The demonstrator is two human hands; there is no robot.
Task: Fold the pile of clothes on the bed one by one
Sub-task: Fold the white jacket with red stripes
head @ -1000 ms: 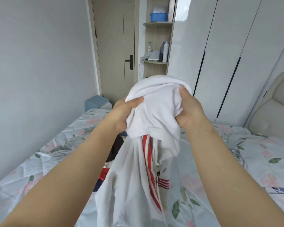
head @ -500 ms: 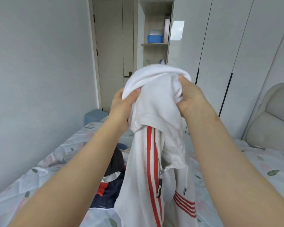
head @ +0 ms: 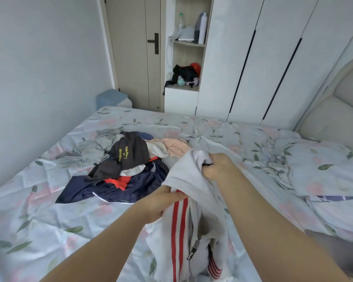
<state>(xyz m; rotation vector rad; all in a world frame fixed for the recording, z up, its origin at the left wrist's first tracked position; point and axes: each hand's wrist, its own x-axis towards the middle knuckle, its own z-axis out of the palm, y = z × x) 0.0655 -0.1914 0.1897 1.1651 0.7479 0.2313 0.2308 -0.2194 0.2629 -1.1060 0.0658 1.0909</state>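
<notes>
The task looks barely begun: left hand (head: 161, 204) and right hand (head: 216, 167) each have fingers curled tightly on the unfolded white jacket (head: 190, 216), held just right of the jumbled pile (head: 126, 159) on the bed (head: 49, 220), with nothing folded in sight.

Left hand (head: 159, 204) and right hand (head: 216, 166) bare, both forearms (head: 273, 220) bare too.

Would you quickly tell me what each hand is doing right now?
Left hand: closed, gripping the white jacket beside its red stripes.
Right hand: closed, gripping the bunched top of the same jacket.
</notes>
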